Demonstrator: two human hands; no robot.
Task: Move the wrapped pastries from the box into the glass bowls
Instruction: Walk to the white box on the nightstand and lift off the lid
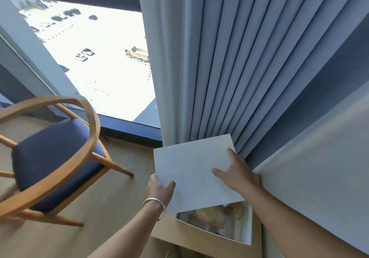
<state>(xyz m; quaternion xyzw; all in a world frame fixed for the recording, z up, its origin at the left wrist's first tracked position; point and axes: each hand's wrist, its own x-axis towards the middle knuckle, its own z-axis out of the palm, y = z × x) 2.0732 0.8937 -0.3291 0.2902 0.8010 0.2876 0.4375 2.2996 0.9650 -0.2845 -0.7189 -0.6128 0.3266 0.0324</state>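
Bright window (95, 62), blue curtain (229, 68), wooden chair (52, 154), wood floor (95, 223).

I've got the lid (191, 168) over the box (235, 235), left hand (159, 190) pinching its left edge, right hand (237, 172) resting on top. Chair (54, 158) off to the left, curtain (229, 68) just behind.

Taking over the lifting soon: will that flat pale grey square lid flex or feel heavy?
Probably stiff: the flat pale grey square lid shows no sag, though held only at its edges by the left hand and right hand. Likely light, since it looks thin. Its smooth face might slip.
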